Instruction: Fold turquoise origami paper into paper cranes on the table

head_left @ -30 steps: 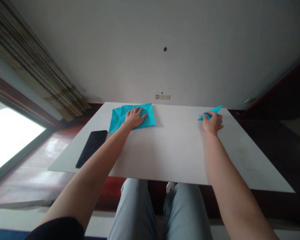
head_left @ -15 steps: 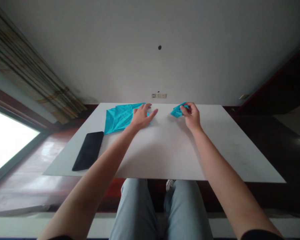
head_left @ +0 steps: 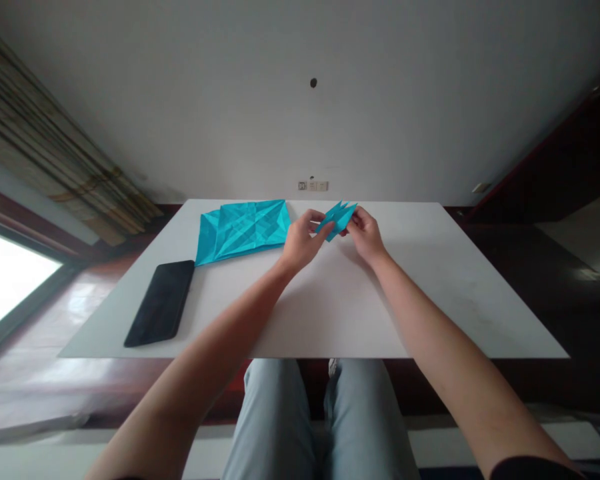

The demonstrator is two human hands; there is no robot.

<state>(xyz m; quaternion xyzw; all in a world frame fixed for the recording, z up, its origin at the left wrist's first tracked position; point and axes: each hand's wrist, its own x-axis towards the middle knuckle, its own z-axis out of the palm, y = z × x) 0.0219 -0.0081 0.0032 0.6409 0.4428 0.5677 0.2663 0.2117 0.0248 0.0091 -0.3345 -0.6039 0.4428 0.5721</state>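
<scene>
A small folded blue paper piece (head_left: 337,218) with pointed tips is held above the far middle of the white table (head_left: 330,307). My left hand (head_left: 303,241) pinches its left side and my right hand (head_left: 366,232) pinches its right side. Both hands are closed on it. A stack of creased blue paper sheets (head_left: 243,229) lies flat at the far left of the table, a little left of my left hand and apart from it.
A black phone (head_left: 161,302) lies face down near the table's left edge. My legs in light trousers (head_left: 320,420) show under the near edge. A curtain (head_left: 55,153) and a bright window are at the left, a wall with a socket behind.
My right hand carried the folded piece from the far right to the middle. My left hand left the paper stack and took hold of the piece's left side.
</scene>
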